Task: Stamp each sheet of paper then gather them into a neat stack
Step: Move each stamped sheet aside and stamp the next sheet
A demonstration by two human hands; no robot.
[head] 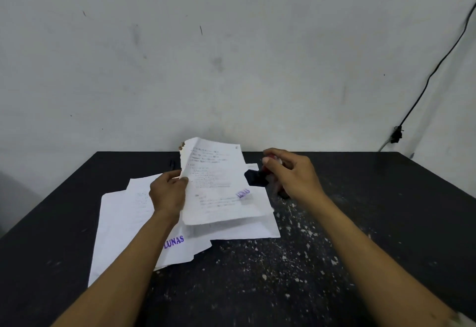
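**Stamped sheet lifted, stamp in the other hand**

The left hand pinches a printed sheet by its left edge, thumb on top and fingers curled behind, holding it tilted up off the black table. A purple "LUNAS" mark shows near the sheet's lower right. The right hand is closed around a stamp, blurred, its dark base poking out past the fingertips just beside the raised sheet's right edge. More sheets lie loosely spread beneath, one showing another "LUNAS" mark beside the left wrist.
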